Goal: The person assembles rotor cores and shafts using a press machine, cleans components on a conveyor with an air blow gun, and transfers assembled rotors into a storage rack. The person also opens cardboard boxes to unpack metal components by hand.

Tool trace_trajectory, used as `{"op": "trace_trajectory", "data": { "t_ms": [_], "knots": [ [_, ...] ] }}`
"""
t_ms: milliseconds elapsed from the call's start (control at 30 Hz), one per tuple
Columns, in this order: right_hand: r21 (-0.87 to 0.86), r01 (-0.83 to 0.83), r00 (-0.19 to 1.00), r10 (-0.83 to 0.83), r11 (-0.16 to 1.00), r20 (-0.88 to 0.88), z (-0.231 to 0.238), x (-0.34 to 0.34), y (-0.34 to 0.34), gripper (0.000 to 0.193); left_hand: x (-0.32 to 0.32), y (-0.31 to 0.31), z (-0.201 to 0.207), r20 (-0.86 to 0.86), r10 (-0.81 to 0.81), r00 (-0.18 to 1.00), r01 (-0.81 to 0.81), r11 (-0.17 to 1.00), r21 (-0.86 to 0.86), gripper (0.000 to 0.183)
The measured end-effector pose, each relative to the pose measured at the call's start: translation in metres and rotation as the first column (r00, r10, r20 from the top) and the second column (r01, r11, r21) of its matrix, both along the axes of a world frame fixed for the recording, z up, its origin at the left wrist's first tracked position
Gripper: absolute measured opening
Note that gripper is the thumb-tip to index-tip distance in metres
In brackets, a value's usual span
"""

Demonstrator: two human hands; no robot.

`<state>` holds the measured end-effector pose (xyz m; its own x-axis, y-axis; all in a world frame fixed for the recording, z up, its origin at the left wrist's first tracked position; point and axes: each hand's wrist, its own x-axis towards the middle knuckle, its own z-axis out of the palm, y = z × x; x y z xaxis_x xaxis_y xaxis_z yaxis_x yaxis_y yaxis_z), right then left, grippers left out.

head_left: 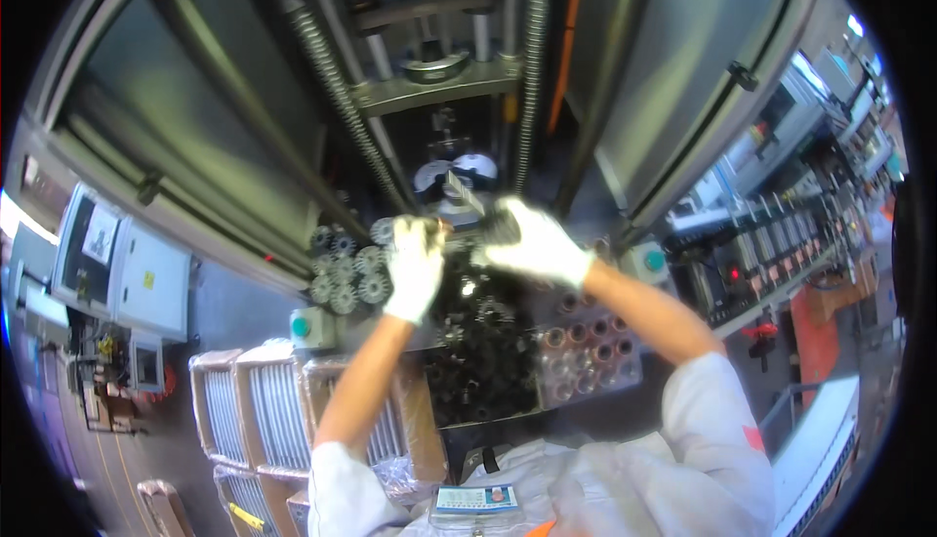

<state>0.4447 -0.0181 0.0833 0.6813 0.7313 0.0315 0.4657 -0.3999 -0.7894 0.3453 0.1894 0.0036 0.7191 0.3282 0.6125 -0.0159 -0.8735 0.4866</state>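
Both of my hands wear white gloves and are raised in front of the press. My left hand [416,268] is closed, and a small copper-coloured part [442,227] shows at its fingertips. My right hand [545,246] is wrapped round a dark, round part [502,227], blurred, its exact kind unclear. Just beyond the hands stands the press fixture [464,191], with pale curved plates [475,165] behind it. Below them sits a tray of dark parts [478,361]. Toothed grey discs [344,271] are stacked beside my left hand.
Copper-coloured rings [578,347] stand in a clear tray at the right. Green buttons on boxes flank the bench, one left [302,326] and one right [653,261]. Press columns and springs [532,68] rise ahead. Wrapped cartons of metal rods [278,410] stand at lower left.
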Motion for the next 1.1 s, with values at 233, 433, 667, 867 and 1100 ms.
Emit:
{"op": "trace_trajectory", "data": {
  "t_ms": [233,433,667,867,1100],
  "knots": [
    [-0.418,0.47,0.879,-0.37,0.777,0.301,-0.006,0.002,-0.243,0.058,0.111,0.027,-0.018,-0.244,0.055,0.968,0.045,0.921,0.387,0.014],
    [-0.599,0.69,0.708,-0.548,0.405,0.446,-0.035,0.087,-0.373,0.071,0.14,0.031,-0.009,-0.355,-0.133,0.925,0.239,0.932,0.272,0.022],
    [-0.707,0.492,0.8,-0.584,0.507,0.138,-0.057,0.122,-0.395,0.096,0.155,0.063,-0.034,-0.465,-0.023,0.885,0.172,0.945,0.279,0.035],
    [-0.51,0.642,0.753,-0.344,0.573,0.56,-0.064,0.1,-0.402,0.085,0.151,-0.015,-0.009,-0.61,0.226,0.76,-0.048,0.955,0.294,0.044],
    [-0.193,0.392,0.819,-0.246,0.899,0.518,-0.047,-0.007,-0.3,0.047,0.104,0.01,-0.042,-0.443,0.161,0.882,0.124,0.827,0.548,0.049]
  ]
}}
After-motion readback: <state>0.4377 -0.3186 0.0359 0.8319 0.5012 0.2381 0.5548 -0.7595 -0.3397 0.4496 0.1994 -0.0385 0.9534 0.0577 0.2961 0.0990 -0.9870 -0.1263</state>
